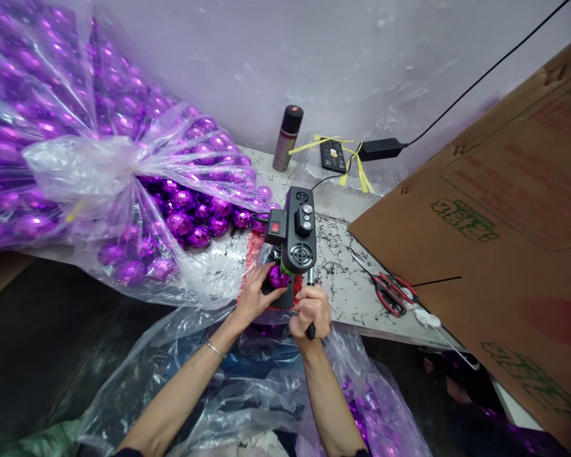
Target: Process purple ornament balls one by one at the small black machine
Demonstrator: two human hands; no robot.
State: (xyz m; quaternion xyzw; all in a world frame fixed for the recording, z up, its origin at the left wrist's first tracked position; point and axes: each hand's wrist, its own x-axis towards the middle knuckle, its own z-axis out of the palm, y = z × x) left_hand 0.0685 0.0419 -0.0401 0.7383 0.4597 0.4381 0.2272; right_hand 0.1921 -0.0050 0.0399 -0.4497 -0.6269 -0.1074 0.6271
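Note:
A small black press machine [301, 222] with round vents, silver knobs and a red switch stands on the white table. Under its head sits a shiny purple faceted ball ornament [278, 277]. My left hand [257, 295] is curled round that ball, thumb and fingers on either side of it. My right hand [313, 311] is wrapped round the black-gripped lever [310, 330] at the machine's right side. Part of the ball's top is hidden by the machine's head. Red material [253, 254] lies beneath the machine's base.
A big clear bag of purple balls [181, 158] fills the left. Behind the machine stand a spray can [288, 138], a black phone-like item [332, 155] and a power adapter [380, 149]. Red-handled scissors [393, 292] lie near a cardboard box [499, 216] at right. Black clippings litter the table [342, 304].

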